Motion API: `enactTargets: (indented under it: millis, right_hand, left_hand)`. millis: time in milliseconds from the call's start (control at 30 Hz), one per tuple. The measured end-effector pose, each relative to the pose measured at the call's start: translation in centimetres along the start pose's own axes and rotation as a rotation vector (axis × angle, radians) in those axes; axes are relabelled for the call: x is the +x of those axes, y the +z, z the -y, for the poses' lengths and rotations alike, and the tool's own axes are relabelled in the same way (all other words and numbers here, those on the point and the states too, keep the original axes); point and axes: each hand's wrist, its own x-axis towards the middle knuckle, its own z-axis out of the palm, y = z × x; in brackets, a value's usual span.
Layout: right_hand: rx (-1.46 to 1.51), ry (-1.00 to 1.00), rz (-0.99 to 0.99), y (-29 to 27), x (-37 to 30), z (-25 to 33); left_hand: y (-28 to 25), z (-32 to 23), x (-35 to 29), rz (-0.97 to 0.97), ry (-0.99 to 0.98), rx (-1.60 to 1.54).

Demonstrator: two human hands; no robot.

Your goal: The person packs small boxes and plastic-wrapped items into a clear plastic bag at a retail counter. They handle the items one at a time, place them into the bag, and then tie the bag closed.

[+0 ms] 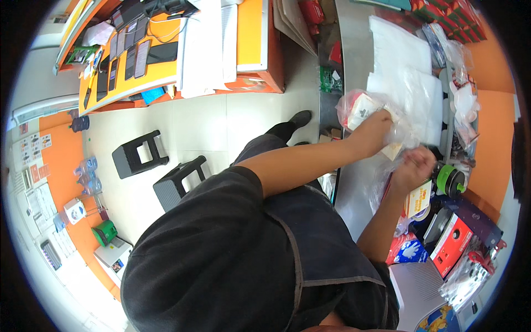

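A clear plastic bag (406, 133) with a red and white box (362, 109) in it lies over the metal counter. My left hand (376, 131) is closed on the bag's gathered plastic, beside the box. Close by on the right, my right hand (414, 167) has its fingers curled at the bag's loose end; what lies between them is too small to make out. White plastic sheets (404, 55) spread over the counter beyond my hands. A yellow and white carton (419, 199) stands just below my right hand.
A green and black tape roll or lidded container (450, 180) stands right of my hands. Nearer are a red box (451, 245) and a grey ridged case (423, 293). Two black stools (141, 155) stand on the floor. An orange desk (251, 33) holds phones and papers.
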Motion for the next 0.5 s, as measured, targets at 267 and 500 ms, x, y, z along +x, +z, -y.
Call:
enactTargets:
  millis: [267, 500]
  right_hand:
    - [0.211, -0.425, 0.083, 5.5, -2.8, 14.2]
    - [0.208, -0.030, 0.808, 30.9, -8.6, 11.9]
  left_hand:
    - [-19.1, 4.8, -8.6, -0.509, -0.122, 0.361]
    - [-37.5, 8.0, -13.9, -0.506, -0.895, 0.796]
